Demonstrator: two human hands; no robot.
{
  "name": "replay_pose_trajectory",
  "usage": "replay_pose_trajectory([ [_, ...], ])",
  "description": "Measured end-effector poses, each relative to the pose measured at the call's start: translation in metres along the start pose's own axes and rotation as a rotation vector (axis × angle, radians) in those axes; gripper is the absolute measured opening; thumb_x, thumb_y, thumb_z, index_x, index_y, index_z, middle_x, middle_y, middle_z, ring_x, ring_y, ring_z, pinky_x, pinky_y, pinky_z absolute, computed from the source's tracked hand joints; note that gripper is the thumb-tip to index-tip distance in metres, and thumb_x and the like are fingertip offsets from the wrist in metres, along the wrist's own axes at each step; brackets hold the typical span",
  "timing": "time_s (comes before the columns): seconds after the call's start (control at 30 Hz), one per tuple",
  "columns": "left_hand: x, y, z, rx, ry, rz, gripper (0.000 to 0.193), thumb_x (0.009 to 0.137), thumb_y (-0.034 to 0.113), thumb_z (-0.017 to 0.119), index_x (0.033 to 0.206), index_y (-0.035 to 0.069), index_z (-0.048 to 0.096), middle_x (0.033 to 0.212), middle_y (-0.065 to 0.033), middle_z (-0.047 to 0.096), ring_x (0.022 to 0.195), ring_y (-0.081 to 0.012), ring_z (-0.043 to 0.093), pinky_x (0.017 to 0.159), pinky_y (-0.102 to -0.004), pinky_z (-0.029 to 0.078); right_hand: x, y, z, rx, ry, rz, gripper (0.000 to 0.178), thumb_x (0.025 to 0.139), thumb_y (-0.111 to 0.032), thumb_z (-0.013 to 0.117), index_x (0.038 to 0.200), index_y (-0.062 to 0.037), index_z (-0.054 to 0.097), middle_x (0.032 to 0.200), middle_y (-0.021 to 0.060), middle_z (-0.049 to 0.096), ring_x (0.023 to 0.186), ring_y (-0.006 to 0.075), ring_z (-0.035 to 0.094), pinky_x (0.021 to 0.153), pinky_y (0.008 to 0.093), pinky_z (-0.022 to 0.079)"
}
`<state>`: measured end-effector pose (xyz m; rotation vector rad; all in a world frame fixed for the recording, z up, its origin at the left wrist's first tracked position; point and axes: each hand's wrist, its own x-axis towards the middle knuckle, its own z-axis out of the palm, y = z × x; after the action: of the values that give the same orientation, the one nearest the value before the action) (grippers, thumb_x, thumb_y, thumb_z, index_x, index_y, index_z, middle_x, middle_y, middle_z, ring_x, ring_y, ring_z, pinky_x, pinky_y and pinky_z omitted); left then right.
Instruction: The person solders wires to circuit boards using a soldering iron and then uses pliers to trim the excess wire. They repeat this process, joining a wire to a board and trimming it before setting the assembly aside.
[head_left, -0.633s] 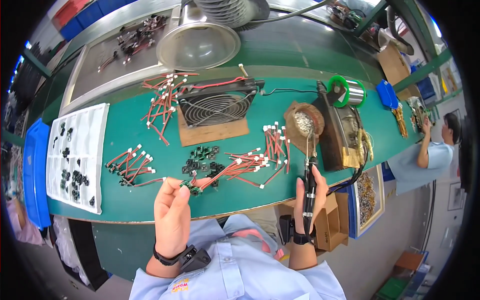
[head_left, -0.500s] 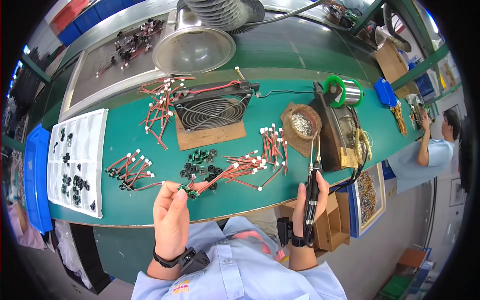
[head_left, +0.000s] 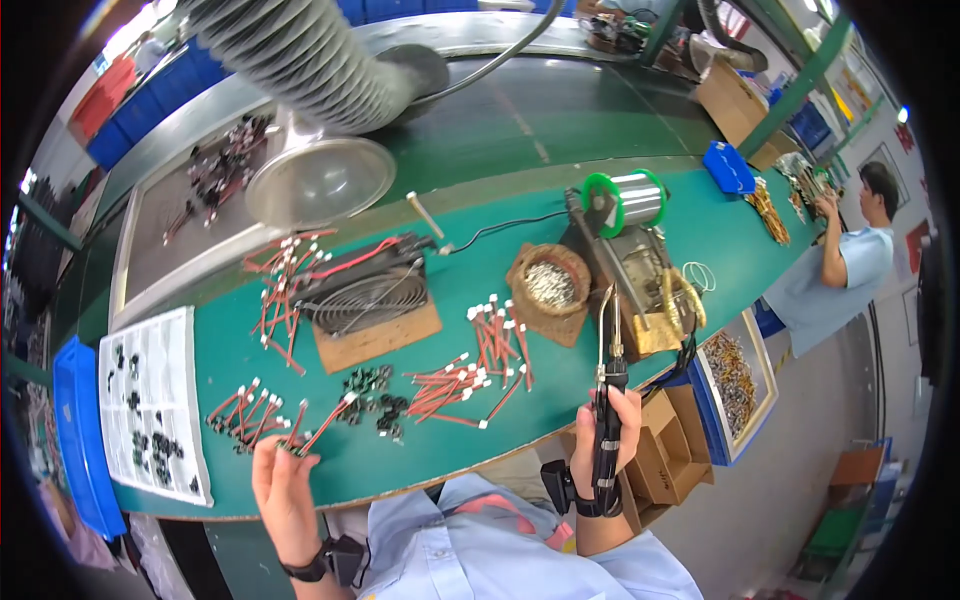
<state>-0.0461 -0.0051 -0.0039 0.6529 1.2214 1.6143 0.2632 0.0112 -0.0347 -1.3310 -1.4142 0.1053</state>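
Between the thumb and fingers of my left hand (head_left: 283, 495) is a small green circuit board (head_left: 292, 449) with red wires and a white plug. It is held above the front of the green bench, close to several wired boards (head_left: 245, 418). My right hand (head_left: 626, 425) is wrapped round a black soldering iron (head_left: 607, 445), held upright with a thin metal tube beside its tip. The iron's tip is in front of the solder stand (head_left: 625, 275) in the picture, right of a round bowl of silvery bits (head_left: 552, 284); I cannot tell if it touches anything.
Loose red leads (head_left: 450, 390) and bare black-green parts (head_left: 370, 385) lie mid-bench. Behind them stands a fan (head_left: 365, 295) on a wooden board. A white tray (head_left: 185, 350) is at left, a solder spool (head_left: 632, 203) at right. An extraction hood (head_left: 320, 185) hangs behind; a co-worker (head_left: 845, 250) is at far right.
The view has shifted, so the bench sits lower and further left in the picture. My left hand has moved left with the board, nearer the wired boards. My right hand still grips the soldering iron.
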Motion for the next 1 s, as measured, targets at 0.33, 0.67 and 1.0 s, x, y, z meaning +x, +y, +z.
replay_pose_trajectory([
  [0.33,0.017,0.000,-0.043,0.741,0.151,0.052,0.021,0.093,0.016,0.051,0.106,0.000,0.054,0.087,-0.0015,0.055,0.064,-0.0063,0.046,0.062,-0.0191,0.038,0.020,0.016,-0.003,0.099,-0.043,-0.032,0.040,0.076,0.007,0.061,0.112,-0.0057,0.048,0.098,0.0152,0.051,0.073,0.0170,0.054,0.063,0.0261,0.048],
  [0.67,0.004,0.026,-0.013,1.110,0.278,0.401,0.022,0.091,0.008,0.051,0.111,-0.001,0.055,0.092,-0.0040,0.056,0.068,-0.0072,0.047,0.063,-0.0210,0.040,0.017,0.013,0.009,0.342,-0.060,0.051,0.047,0.075,0.007,0.063,0.116,-0.0052,0.043,0.098,0.0154,0.051,0.074,0.0162,0.055,0.062,0.0262,0.048],
  [1.0,-0.023,0.015,0.089,0.939,-0.828,0.404,0.018,0.073,0.003,0.066,0.091,0.003,0.065,0.086,-0.0105,0.065,0.078,-0.0239,0.061,0.069,-0.0314,0.048,0.037,-0.024,0.014,0.447,0.012,0.477,0.039,0.080,-0.003,0.063,0.115,-0.0022,0.047,0.100,0.0105,0.056,0.079,0.0128,0.054,0.072,0.0244,0.045],
])
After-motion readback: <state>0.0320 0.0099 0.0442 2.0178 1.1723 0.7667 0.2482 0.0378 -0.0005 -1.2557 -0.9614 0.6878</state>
